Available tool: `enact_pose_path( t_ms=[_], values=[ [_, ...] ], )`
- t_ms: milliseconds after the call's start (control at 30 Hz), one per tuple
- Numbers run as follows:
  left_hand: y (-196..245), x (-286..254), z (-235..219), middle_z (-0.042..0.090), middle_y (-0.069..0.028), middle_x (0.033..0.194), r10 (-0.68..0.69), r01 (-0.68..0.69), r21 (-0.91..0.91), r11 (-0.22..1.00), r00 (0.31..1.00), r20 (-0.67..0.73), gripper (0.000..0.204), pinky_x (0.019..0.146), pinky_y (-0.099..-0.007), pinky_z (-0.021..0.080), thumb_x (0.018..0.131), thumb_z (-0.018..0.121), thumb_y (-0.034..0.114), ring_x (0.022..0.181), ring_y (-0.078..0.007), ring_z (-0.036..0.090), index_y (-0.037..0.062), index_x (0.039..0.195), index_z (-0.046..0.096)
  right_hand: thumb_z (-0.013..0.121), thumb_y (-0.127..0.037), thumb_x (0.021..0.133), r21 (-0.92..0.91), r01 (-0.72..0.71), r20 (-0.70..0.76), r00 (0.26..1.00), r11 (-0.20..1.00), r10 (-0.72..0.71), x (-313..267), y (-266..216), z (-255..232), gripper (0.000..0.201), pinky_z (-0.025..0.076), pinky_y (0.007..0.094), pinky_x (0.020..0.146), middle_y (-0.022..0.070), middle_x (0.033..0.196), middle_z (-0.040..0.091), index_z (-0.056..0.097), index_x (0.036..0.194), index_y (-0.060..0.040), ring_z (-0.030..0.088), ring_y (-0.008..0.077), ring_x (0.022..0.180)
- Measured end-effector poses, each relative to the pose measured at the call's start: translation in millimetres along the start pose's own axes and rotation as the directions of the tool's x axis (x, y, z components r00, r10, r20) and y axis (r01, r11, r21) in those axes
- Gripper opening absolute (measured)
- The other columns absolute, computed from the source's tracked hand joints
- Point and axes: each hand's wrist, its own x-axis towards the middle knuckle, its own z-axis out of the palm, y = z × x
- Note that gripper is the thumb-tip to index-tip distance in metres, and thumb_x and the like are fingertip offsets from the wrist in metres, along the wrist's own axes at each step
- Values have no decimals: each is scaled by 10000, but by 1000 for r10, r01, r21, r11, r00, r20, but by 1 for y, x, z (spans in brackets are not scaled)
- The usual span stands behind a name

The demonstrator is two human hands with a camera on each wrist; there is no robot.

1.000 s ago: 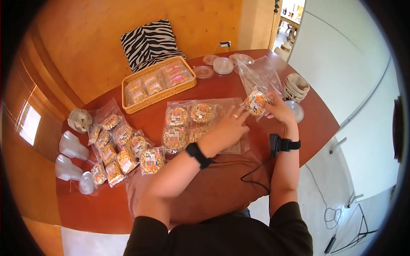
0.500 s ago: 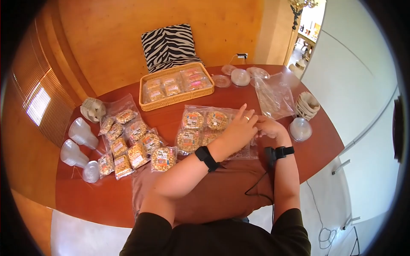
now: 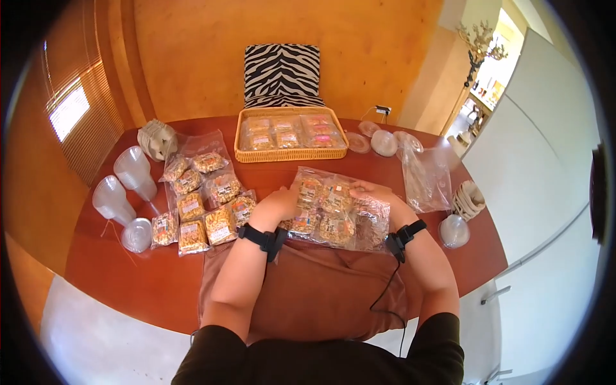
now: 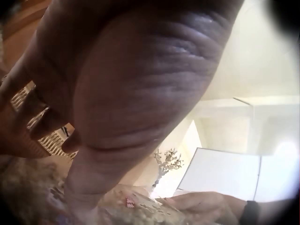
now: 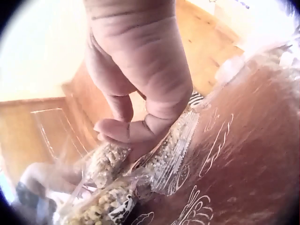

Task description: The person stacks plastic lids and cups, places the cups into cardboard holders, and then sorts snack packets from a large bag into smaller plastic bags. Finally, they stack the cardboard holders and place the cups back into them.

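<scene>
A large clear bag [image 3: 372, 221] of round nut-cluster packs lies flat on the table in front of the person. At the bag's left edge is the left hand [image 3: 277, 205]; in the left wrist view its thumb rests on the bag while the other fingers hang apart, loosely bent. From the right, the right hand [image 3: 380, 194] reaches over the bag's top. In the right wrist view its thumb and fingers [image 5: 136, 131] pinch plastic at a pack [image 5: 107, 164]. Another bag with several packs [image 3: 220, 224] lies to the left, partly beside the left wrist.
A wicker basket [image 3: 292, 154] of packs stands at the back. Clear cups [image 3: 135, 170], a lid [image 3: 136, 235] and pale moulded holders [image 3: 157, 140] are at left. An empty clear bag [image 3: 427, 183], more lids [image 3: 384, 143] and holders [image 3: 468, 200] are at right.
The left hand has moved left, from beside the right hand to the bag's left edge. The right hand, which held a pack at right, has come left onto the bag. The head view has shifted.
</scene>
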Motion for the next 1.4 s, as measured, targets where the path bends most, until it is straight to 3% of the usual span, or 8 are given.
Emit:
enact_pose_path(
  t_ms=[67, 367, 667, 767, 867, 1100, 1233, 1400],
  values=[
    [0, -3, -9, 511, -317, 1227, 77, -72, -51, 996, 992, 97, 936, 915, -395, 451, 703, 743, 184, 1134, -387, 530, -60, 1417, 188, 624, -272, 904, -9, 24, 36, 999, 1000, -24, 5, -6, 11, 375, 478, 238, 738, 1, 1006, 561, 508, 1195, -65, 537, 85, 853],
    [-1, -8, 0, 457, -309, 1284, 91, -94, -60, 994, 995, -49, 999, 917, -452, 450, 666, 761, 114, 1135, -446, 507, 94, 1467, 163, 622, -193, 892, 213, 133, 106, 982, 968, -158, 26, -11, 32, 538, 386, 327, 1050, 125, 1288, 481, 373, 1319, 22, 488, 255, 1218],
    [7, -11, -9, 426, -309, 1310, 72, -67, -96, 993, 996, 52, 1023, 907, -464, 455, 658, 757, 70, 1176, -445, 472, 145, 1481, 153, 603, -94, 885, 406, 138, 248, 935, 903, -254, 18, -7, 27, 549, 362, 373, 1075, 181, 1342, 443, 347, 1335, 89, 431, 287, 1273],
    [5, -12, -9, 408, -313, 1324, 92, -83, -131, 988, 994, 57, 1005, 929, -450, 447, 661, 749, 62, 1208, -434, 451, 149, 1479, 171, 604, -116, 878, 504, -62, 208, 977, 861, -52, 30, -4, 25, 567, 346, 404, 1078, 168, 1373, 423, 345, 1352, 57, 403, 290, 1293],
    [2, -12, -10, 406, -299, 1338, 109, -105, -74, 992, 993, 50, 947, 963, -442, 426, 698, 732, 106, 1215, -440, 443, 135, 1473, 190, 579, -115, 898, 317, 119, 285, 934, 941, -214, 17, -7, 25, 490, 384, 387, 1045, 162, 1330, 474, 404, 1320, 62, 460, 271, 1244],
    [-25, -38, -52, 445, -215, 1361, 52, -73, -123, 990, 984, -168, 762, 1008, -414, 393, 763, 705, 251, 1243, -358, 446, 92, 1414, 340, 596, -183, 908, -295, 170, 137, 981, 940, -135, -35, -9, -12, 366, 478, 295, 897, 99, 1135, 614, 552, 1199, 36, 598, 181, 1029],
    [-70, -57, -70, 489, -194, 1331, -2, -17, -56, 998, 946, -324, 712, 1015, -388, 388, 745, 721, 212, 1240, -327, 460, 87, 1375, 414, 579, -161, 917, -399, 60, -253, 952, 915, -173, -91, -19, -26, 287, 483, 269, 825, 67, 1024, 649, 595, 1154, 0, 593, 135, 956],
    [-77, -54, -76, 499, -174, 1333, -92, 92, -37, 995, 996, -7, 789, 1011, -371, 392, 660, 782, 161, 1259, -308, 448, 88, 1365, 433, 577, -155, 913, -461, 308, -387, 774, 832, -501, -122, -51, 3, 300, 472, 259, 793, 80, 1025, 644, 579, 1190, -40, 591, 143, 916]
  ],
)
